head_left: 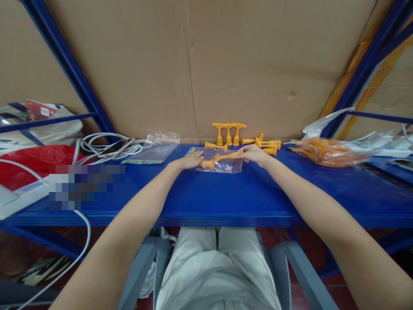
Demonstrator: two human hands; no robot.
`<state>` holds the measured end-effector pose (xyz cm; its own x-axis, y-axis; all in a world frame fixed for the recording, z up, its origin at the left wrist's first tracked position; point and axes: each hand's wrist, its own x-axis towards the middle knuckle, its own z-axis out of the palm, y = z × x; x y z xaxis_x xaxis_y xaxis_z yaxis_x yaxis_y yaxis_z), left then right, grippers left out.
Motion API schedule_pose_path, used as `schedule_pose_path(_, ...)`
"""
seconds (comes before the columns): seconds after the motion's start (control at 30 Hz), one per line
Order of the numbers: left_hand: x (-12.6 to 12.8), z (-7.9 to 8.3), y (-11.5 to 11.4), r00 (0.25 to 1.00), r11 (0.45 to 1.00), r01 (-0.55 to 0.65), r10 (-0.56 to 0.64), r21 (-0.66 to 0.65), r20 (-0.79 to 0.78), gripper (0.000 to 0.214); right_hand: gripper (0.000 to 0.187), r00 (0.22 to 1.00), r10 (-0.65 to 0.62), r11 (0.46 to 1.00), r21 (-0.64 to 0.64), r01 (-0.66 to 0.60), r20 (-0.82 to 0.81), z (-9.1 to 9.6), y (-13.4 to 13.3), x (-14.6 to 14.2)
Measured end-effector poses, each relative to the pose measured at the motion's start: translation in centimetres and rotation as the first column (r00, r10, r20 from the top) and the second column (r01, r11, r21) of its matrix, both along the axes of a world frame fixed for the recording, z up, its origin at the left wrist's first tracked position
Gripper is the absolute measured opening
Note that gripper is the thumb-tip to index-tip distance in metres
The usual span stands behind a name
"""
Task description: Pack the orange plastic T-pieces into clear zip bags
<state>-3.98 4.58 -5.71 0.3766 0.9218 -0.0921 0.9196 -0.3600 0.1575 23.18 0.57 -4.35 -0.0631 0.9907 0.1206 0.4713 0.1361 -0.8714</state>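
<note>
A white cable (129, 147) lies coiled near a beige bag (63, 131).

Brown cardboard wall (245, 64) behind; blue posts (69, 64), blue worktop (219, 196), red floor (314, 253), grey chair (301, 262).

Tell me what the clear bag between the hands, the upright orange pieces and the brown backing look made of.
Clear bag: likely thin, glossy plastic film; see-through with bright glints.
Upright orange pieces: probably moulded plastic, smooth and evenly coloured, though rubber is possible.
Brown backing: apparently matte cardboard, showing creases and a vertical seam.
</note>
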Motion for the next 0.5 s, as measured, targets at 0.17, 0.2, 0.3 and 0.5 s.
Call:
schedule_pose_path(0.17,0.2,0.5,-0.7,1.000,1.000,0.008,-0.009,-0.026,-0.002,0.077,0.012,0.996,-0.067,0.998,0.009,0.068,-0.052,0.4,-0.1,0.2)
schedule_pose_path(0.2,0.3,0.5,-0.8,1.000,0.999,0.012,-0.012,-0.029,0.003,0.077,0.013,0.994,-0.083,0.996,0.006,0.084,-0.064,0.4,-0.1,0.3)
schedule_pose_path(0.3,0.5,0.6,-1.2,1.000,0.999,0.020,-0.019,-0.036,0.012,0.078,0.013,0.992,-0.099,0.995,0.010,0.100,-0.076,0.4,0.0,0.5)
schedule_pose_path(0.5,0.7,0.7,-1.4,0.999,0.999,0.023,-0.022,-0.032,0.029,0.078,0.014,0.993,0.100,0.989,-0.107,-0.106,-0.060,-0.1,-0.5,-0.7)
